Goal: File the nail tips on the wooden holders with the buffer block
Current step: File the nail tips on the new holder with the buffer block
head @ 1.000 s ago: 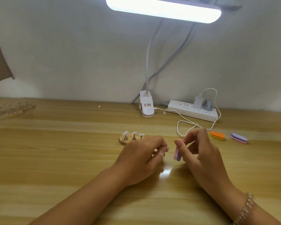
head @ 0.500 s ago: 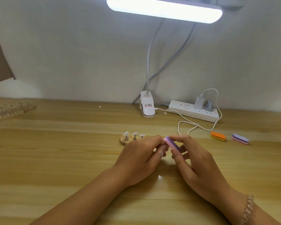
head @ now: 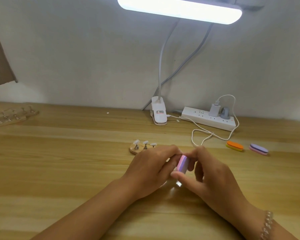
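A small wooden holder [head: 134, 149] lies on the desk with three white nail tips [head: 145, 142] standing on metal stems. Its right end is hidden under my left hand [head: 151, 168], whose curled fingers pinch something small and whitish, apparently a nail tip. My right hand [head: 211, 175] pinches a pink and purple buffer block [head: 182, 164] between thumb and fingers. The block stands on edge and presses against my left fingertips.
An orange buffer block [head: 234, 146] and a purple one [head: 258, 149] lie at the right. Behind them are a white power strip [head: 208, 119], a looped white cable [head: 203, 134] and the lamp's clip base [head: 158, 116]. More wooden holders [head: 12, 116] sit far left.
My right hand swung the buffer block from upright beside my left hand to flat over the fingertips, then drew it back towards me along them. My left hand stayed in place.
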